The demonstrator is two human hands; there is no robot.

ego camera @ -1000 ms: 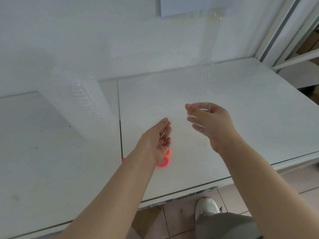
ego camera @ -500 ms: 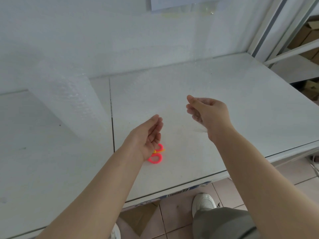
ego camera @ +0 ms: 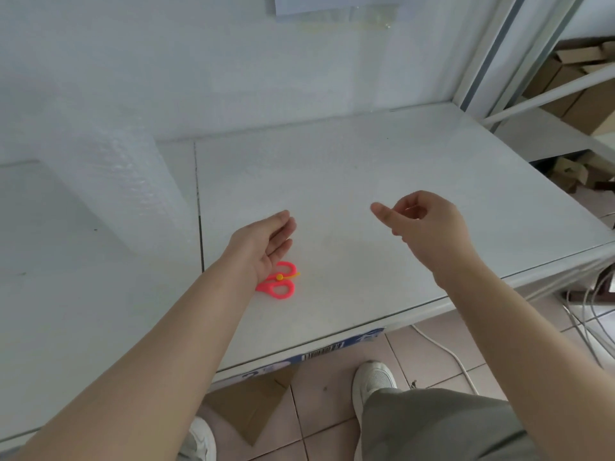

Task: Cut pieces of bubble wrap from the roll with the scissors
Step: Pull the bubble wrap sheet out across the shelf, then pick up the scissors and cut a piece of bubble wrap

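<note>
The bubble wrap roll [ego camera: 113,184] stands on the white table [ego camera: 382,287] at the left, near the wall. A clear sheet of bubble wrap [ego camera: 332,168] lies faintly visible over the table's middle. Pink scissors [ego camera: 281,287] with a yellow pivot lie on the table, their blades hidden under my left wrist. My left hand [ego camera: 266,241] hovers just above them, fingers straight, palm turned right, holding nothing. My right hand [ego camera: 426,224] is raised over the table to the right, fingers curled, thumb out, with nothing visible in it.
A white wall rises behind the table, with a paper sheet [ego camera: 332,3] taped high up. A metal shelf frame [ego camera: 499,61] with cardboard boxes [ego camera: 572,91] stands to the right. Cables [ego camera: 595,314] hang by the table's right corner. My shoes and cardboard are on the tiled floor.
The clear sheet that was lifted in front of my hands has dropped out of sight onto the table. My right hand has curled its fingers, and both hands have drawn slightly apart.
</note>
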